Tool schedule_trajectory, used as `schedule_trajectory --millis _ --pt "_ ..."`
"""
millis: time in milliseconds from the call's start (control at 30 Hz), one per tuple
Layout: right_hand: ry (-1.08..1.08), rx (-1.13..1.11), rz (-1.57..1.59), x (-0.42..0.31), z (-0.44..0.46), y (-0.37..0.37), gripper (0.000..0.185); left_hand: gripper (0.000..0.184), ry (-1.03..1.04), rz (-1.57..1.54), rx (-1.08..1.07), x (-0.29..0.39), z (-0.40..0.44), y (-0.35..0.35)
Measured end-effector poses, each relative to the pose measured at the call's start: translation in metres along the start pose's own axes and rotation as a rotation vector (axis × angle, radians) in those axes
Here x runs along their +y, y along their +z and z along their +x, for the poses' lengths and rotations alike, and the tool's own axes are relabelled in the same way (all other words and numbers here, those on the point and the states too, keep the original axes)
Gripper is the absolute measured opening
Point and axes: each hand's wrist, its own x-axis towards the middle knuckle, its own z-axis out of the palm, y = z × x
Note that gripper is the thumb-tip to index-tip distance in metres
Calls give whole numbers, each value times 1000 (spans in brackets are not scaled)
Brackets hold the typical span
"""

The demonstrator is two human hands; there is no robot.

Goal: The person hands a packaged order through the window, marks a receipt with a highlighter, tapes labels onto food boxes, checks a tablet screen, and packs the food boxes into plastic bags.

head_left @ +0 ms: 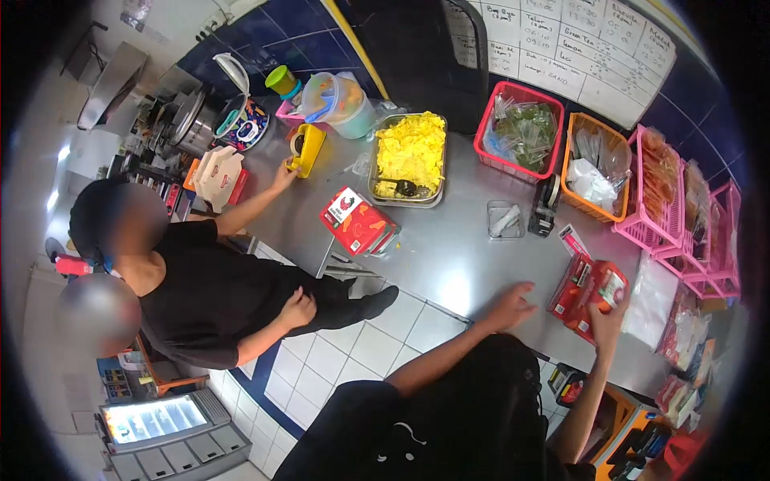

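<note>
My right hand [607, 321] is closed around the near side of a red printed box [609, 280] on the steel counter. Its left part, a darker red printed panel [569, 282], lies right beside it; whether the two are one piece I cannot tell. Near the counter's front edge, my left hand [508, 308] hovers with its fingers apart and holds nothing. A pink-and-white strip [573, 240] lies just beyond the box. To its right is a stack of clear plastic bags [646, 305].
A co-worker stands at left, one hand at a yellow tape dispenser [311, 152]. Along the counter are a tray of yellow food [411, 152], a stack of red cartons [357, 223], a red basket [520, 164], an orange basket [595, 210], a black tape dispenser [545, 207] and pink racks [662, 220].
</note>
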Motion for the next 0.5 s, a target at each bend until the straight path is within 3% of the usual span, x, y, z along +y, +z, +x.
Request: schedule_trajectory --millis 67,133,167,200,233,267,333,367,433,500 --pt "131 -53 44 -40 -1 14 106 58 -11 22 283 14 -11 -50" --pt "284 -78 -158 -57 -4 30 105 51 -7 51 661 26 -23 -112" --pt "316 -66 -127 -64 -6 31 102 51 -24 191 861 81 -37 -144" --pt "324 -63 -125 -69 -12 31 102 58 -89 191 1022 106 -46 -175" --pt "180 59 -322 -75 -18 31 100 63 21 414 1174 96 -53 -217" --pt "31 185 -513 -84 -21 34 98 74 61 526 1257 108 -60 -251" --pt "-80 126 -346 -118 -29 28 95 100 -200 780 1415 106 -65 -309" --pt "-188 66 -186 -133 -33 25 92 100 -199 780 1420 111 -57 -324" --pt "-218 -41 -60 -143 -46 41 89 131 -704 556 1339 122 -32 -348" --pt "-242 -144 61 -153 -57 46 86 139 -816 503 1288 104 -5 -370"
